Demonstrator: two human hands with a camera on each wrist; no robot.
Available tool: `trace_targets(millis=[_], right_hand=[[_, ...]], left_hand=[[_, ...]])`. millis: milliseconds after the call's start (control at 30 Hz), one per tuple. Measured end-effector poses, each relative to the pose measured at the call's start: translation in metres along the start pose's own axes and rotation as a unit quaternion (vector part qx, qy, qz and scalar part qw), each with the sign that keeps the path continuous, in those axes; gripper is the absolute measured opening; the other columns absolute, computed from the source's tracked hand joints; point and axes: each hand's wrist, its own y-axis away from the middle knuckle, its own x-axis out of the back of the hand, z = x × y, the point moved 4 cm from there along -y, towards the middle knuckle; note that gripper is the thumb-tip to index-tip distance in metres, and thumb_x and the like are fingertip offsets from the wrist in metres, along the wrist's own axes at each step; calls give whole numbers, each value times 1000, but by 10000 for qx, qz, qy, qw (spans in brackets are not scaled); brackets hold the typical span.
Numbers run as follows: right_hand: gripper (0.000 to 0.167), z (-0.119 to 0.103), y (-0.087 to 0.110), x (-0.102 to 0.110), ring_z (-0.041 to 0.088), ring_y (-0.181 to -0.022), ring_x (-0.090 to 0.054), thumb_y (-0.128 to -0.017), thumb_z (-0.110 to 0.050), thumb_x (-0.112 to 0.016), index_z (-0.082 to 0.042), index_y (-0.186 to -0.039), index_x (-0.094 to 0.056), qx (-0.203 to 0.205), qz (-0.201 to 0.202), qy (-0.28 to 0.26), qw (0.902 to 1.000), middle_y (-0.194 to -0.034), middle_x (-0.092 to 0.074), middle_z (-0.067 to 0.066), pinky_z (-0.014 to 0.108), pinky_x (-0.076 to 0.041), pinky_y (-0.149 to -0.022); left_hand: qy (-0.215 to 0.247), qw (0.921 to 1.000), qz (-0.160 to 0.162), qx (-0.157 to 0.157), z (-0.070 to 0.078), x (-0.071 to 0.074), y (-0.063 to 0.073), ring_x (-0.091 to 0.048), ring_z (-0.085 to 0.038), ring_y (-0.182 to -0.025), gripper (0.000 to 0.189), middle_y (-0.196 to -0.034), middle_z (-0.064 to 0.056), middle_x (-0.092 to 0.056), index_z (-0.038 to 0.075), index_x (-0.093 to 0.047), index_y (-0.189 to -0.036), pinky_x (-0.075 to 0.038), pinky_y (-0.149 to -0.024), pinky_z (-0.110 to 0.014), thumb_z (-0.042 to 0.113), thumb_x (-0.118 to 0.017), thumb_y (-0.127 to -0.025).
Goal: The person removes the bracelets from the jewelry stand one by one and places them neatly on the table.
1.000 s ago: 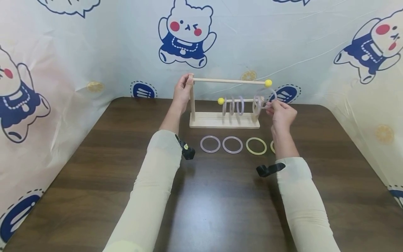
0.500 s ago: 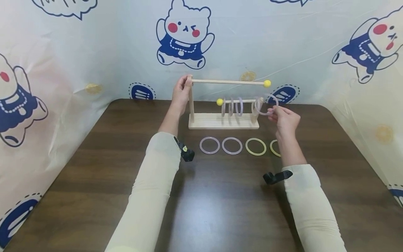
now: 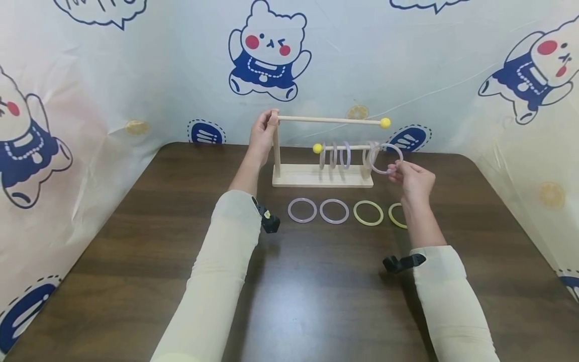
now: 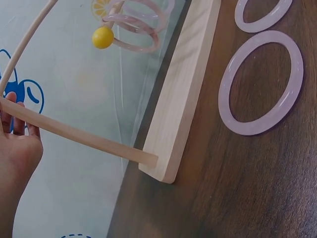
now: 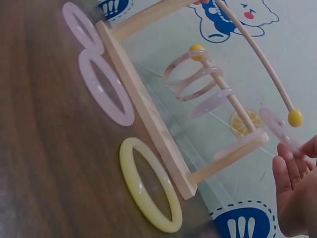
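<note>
A pale wooden stand [image 3: 322,177] has two rods tipped with yellow balls. My left hand [image 3: 262,136] grips the top of its tall left post, where the upper rod [image 3: 330,119] begins. Several pale purple bangles [image 3: 346,155] hang on the lower rod. To the right of the short post, my right hand [image 3: 417,182] pinches a pale purple bangle [image 3: 372,157] between thumb and fingers. In the right wrist view that held bangle [image 5: 277,128] is off the rods, near the upper rod's yellow ball [image 5: 295,118]. No bangle hangs on the upper rod.
In front of the stand, two purple bangles [image 3: 302,222] and two yellow bangles [image 3: 368,224] lie in a row on the brown table [image 3: 289,281]. My right forearm partly covers the rightmost yellow one. A printed cloth [image 3: 181,65] hangs behind the table.
My right hand has moved a little right and down, drawing the pinched bangle away from the upper rod's ball end. The left hand keeps its grip on the post.
</note>
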Motion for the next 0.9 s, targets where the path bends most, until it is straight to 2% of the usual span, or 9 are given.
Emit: trace_targets(millis=[300,633,900], right_hand=[[19,8,7,10,15,-54,-65,-82,10,-58,-1,-71,-69,-206,-225,-191,9994,-63,-66,11,25,-51,-52],[21,-1,3,17,15,-51,-65,-81,11,-57,-2,-68,-69,-27,-194,-24,9998,-62,-66,10,25,-51,-50],[21,0,1,29,14,-52,-65,-82,9,-57,-3,-68,-68,-164,-130,270,9994,-61,-66,9,25,-51,-51]], left_hand=[[-57,9999,-10,134,-3,1,1,-47,-17,-108,44,-115,-6,-54,12,-50,-129,-35,-96,-33,36,-48,-93],[-21,9999,-29,114,5,2,1,-46,-15,-107,42,-114,-5,-54,12,-50,-130,-34,-95,-28,34,-48,-93],[-44,10000,24,1,0,1,-1,-47,-20,-108,40,-111,-5,-55,11,-52,-127,-35,-92,-28,33,-49,-94]])
